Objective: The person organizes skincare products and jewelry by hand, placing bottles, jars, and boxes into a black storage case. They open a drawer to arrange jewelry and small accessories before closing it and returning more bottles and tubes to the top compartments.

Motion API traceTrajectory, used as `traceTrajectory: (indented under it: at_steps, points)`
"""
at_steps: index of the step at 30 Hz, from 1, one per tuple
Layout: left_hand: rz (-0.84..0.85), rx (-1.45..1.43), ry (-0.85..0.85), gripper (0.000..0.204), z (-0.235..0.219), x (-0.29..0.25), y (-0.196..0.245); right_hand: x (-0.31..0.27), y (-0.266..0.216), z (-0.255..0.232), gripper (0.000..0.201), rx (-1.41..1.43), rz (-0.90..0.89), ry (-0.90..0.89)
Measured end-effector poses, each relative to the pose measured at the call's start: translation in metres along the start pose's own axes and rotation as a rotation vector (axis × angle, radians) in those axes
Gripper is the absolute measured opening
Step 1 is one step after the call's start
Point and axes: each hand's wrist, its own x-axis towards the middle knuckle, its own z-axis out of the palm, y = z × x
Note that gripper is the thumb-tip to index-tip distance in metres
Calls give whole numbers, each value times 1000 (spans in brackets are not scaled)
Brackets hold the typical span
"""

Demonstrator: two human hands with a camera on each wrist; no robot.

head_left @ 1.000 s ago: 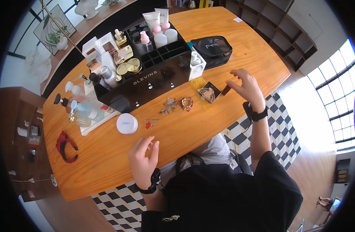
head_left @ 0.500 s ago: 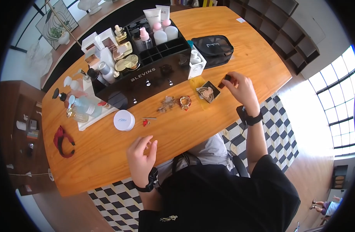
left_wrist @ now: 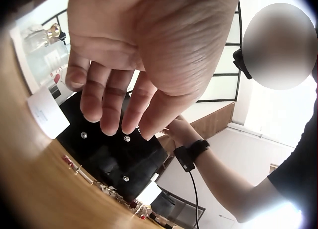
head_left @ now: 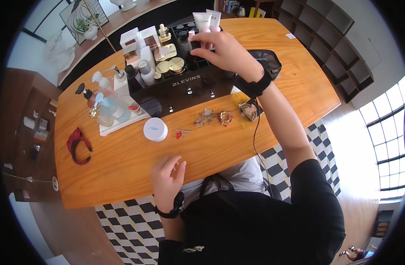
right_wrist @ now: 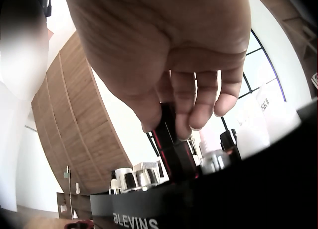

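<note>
My right hand (head_left: 229,54) reaches over the black organizer (head_left: 165,98) and pinches a dark lipstick tube (right_wrist: 174,152) between thumb and fingers. In the right wrist view the tube stands upright with red edge lines, its lower end close over the organizer's rim. Bottles, tubes and gold compacts (head_left: 170,66) fill compartments around it. My left hand (head_left: 167,182) hovers by the table's front edge, fingers loosely bent, holding nothing. The white lidded jar (head_left: 155,130) is nearest to it, with a small red ornament (head_left: 180,134) and a thin metal stick beside the jar.
A hair ornament (head_left: 205,117), a gold-red bracelet (head_left: 225,117) and a small box (head_left: 250,112) of jewelry lie before the organizer. Pump bottles stand on a white tray (head_left: 123,124) at left, near a red headband (head_left: 80,148). A cable hangs from the right wrist.
The right hand took hold of the lipstick on the table beside the jewelry box, then carried it up and left over the organizer. My left hand has stayed nearly still.
</note>
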Motion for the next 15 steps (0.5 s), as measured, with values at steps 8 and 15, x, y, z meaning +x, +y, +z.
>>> traceTrajectory:
  at_steps: [8, 15]
  points:
    - [-29, 24, -27, 16, 2, -4, -7, -1, 16, 25, 31, -108, 38, -138]
    - [-45, 11, -19, 17, 1, -5, -7, -19, -21, 19, 31, -152, 75, 62]
